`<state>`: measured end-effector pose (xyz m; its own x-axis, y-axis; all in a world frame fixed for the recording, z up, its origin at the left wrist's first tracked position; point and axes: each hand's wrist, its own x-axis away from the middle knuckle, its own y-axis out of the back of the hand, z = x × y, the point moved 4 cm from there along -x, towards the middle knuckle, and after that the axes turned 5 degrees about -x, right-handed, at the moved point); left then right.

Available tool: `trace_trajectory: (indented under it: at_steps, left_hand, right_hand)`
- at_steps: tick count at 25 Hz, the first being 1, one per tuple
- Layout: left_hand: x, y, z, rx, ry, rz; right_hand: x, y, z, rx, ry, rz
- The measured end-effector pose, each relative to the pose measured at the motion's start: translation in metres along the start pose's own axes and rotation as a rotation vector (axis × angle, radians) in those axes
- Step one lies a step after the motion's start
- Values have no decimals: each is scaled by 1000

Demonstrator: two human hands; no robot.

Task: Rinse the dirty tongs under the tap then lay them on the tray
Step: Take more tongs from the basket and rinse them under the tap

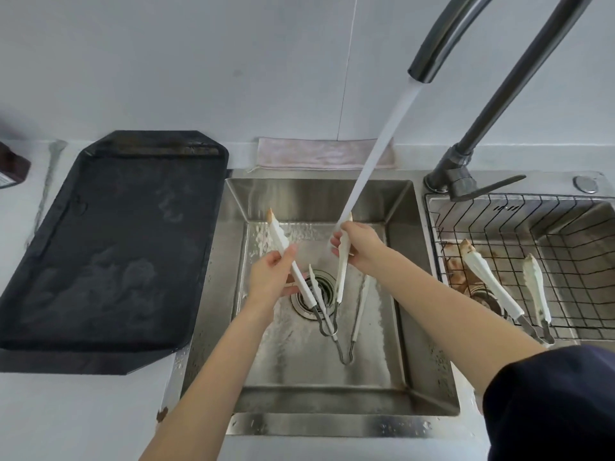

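Observation:
Over the steel sink (316, 197), each of my hands holds a pair of white tongs with the tips pointing up. My left hand (271, 274) grips one arm of tongs (283, 239) whose tip is stained brown, left of the stream. My right hand (359, 244) grips the second tongs (341, 277), and their tip sits in the water stream (382, 144) falling from the dark tap (424, 68). Both hinges hang low over the drain. The black tray (116, 244) lies on the counter to the left of the sink, with nothing on it.
A third pair of dirty white tongs (489, 281) lies in the wire basket (565, 261) over the right basin. A pink cloth (319, 156) is folded behind the sink. A brown bottle (10, 168) stands at the far left edge.

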<state>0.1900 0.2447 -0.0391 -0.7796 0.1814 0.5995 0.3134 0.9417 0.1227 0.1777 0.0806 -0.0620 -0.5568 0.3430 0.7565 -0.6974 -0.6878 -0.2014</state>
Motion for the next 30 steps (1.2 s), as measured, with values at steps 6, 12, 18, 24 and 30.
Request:
trace_trajectory:
  at_steps: [6, 12, 18, 24, 30]
  left_hand:
    - [4, -6, 12, 182, 117, 102]
    - [3, -7, 16, 192, 119, 139]
    - [2, -10, 16, 263, 108, 185]
    - [-4, -23, 8, 224, 47, 191]
    - [-14, -57, 4, 304, 192, 318]
  right_hand:
    - [4, -3, 10, -79, -9, 33]
    - [12, -7, 15, -264, -10, 173]
    - [24, -5, 27, -340, 111, 315]
    - [32, 9, 11, -157, 70, 200]
    - [68, 29, 20, 32, 258, 154]
